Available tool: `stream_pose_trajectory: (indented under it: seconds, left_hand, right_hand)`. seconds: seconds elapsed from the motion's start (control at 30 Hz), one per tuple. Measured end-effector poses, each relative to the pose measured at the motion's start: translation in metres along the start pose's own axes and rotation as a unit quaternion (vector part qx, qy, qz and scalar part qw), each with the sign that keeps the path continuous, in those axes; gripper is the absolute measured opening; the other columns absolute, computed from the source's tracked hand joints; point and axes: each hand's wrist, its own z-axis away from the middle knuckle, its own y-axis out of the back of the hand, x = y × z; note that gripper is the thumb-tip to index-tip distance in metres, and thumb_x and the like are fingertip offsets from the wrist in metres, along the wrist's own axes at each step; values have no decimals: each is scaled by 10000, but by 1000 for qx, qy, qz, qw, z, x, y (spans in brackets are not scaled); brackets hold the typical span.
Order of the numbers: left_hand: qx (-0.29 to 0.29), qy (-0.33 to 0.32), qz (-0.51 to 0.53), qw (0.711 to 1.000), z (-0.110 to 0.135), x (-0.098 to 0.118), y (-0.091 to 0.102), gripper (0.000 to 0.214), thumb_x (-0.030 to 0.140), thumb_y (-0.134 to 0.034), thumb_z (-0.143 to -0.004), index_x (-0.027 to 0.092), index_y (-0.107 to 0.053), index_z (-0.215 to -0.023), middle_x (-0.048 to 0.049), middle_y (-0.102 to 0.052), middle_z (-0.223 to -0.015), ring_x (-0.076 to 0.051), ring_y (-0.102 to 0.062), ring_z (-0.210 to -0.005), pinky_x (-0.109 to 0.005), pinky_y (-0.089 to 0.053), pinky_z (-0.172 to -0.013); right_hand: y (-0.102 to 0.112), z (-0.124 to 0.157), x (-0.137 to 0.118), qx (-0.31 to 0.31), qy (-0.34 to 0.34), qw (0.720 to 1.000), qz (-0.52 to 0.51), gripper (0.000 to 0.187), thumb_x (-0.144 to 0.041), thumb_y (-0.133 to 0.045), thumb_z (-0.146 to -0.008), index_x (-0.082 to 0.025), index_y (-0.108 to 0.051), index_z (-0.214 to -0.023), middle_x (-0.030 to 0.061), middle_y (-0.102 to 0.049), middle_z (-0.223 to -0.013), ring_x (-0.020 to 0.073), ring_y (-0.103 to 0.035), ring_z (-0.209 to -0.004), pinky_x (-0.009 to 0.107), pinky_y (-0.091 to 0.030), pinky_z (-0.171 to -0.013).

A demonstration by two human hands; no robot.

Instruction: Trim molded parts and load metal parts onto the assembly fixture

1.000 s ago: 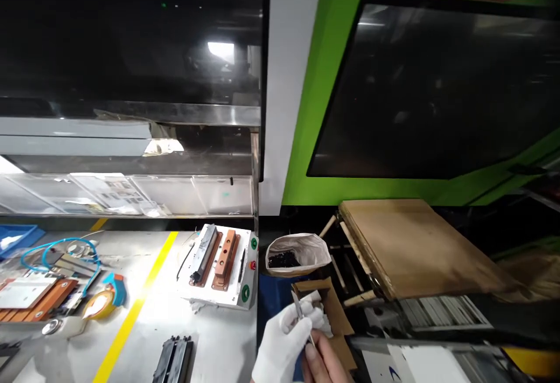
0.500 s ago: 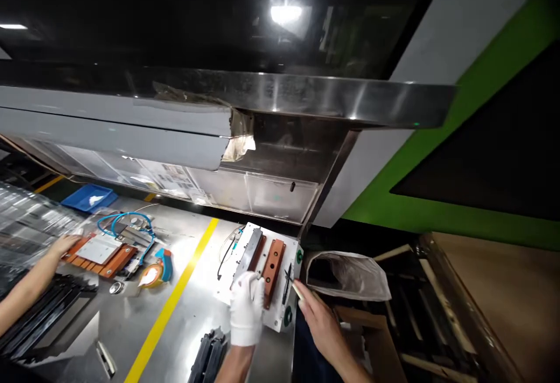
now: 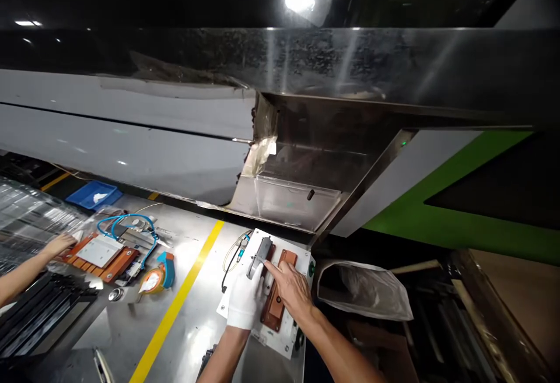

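A white fixture plate (image 3: 292, 331) lies on the steel table and carries two copper-coloured blocks (image 3: 276, 307). My left hand (image 3: 243, 302), in a white glove, rests on the plate with its fingers curled round the lower end of a grey metal part (image 3: 259, 253), which is tilted up off the left block. My bare right hand (image 3: 290, 288) lies over the right copper block, its forefinger stretched out to the grey part, the other fingers curled. Nothing shows in the right hand.
A yellow line (image 3: 175, 308) crosses the steel table. At the left, another person's hand (image 3: 56, 245) touches an orange fixture (image 3: 101, 255) beside a blue hose (image 3: 126, 220), a tape roll (image 3: 154, 279) and a blue bin (image 3: 93, 194). An open bag (image 3: 364, 291) hangs at the right. A machine overhangs.
The view swung left and down from the bag to the fixture plate. Both my hands moved onto the plate. The left hand took the grey part and tilted it up; the right forefinger reached it.
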Motion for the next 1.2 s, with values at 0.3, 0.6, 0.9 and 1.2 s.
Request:
stream_pose_trajectory:
  seconds: [0.3,0.6,0.9,1.2]
  left_hand:
    - [-2,-33,-177,984,-1,-14,-8,486,303,-450,-927,219,-595,-1383,-232,-636,-1335,-452,-618,-1118,-610,-487,-976]
    - [7,-18,-116,993,-4,-6,-6,462,246,-484,-904,234,-635,-1341,-206,-651,-1312,-418,-607,-1157,-593,-457,-1037]
    - [8,-145,-391,909,-3,-17,-11,458,121,-442,-908,118,-590,-1341,-257,-669,-1252,-360,-667,-1128,-484,-626,-836]
    - [13,-147,-428,891,-1,-14,-10,468,154,-496,-902,156,-560,-1366,-190,-689,-1248,-307,-718,-959,-431,-633,-796]
  right_hand:
    - [2,-3,-1,-7,11,1000,-21,582,-102,-365,-965,-370,-479,-1469,52,-650,-1133,220,-614,-1042,283,-457,-756]
    - [-1,-3,3,1,1,997,-82,535,-152,-335,-990,-298,-472,-1486,93,-642,-1151,218,-660,-1004,289,-517,-802]
    - [-26,-1,32,67,-34,955,-288,481,-320,-285,-1048,-150,-447,-1468,137,-663,-1291,221,-650,-1172,315,-523,-996]
    - [-8,0,15,27,34,998,45,507,-235,-395,-1033,-366,-397,-1523,35,-642,-996,169,-676,-776,241,-435,-594]
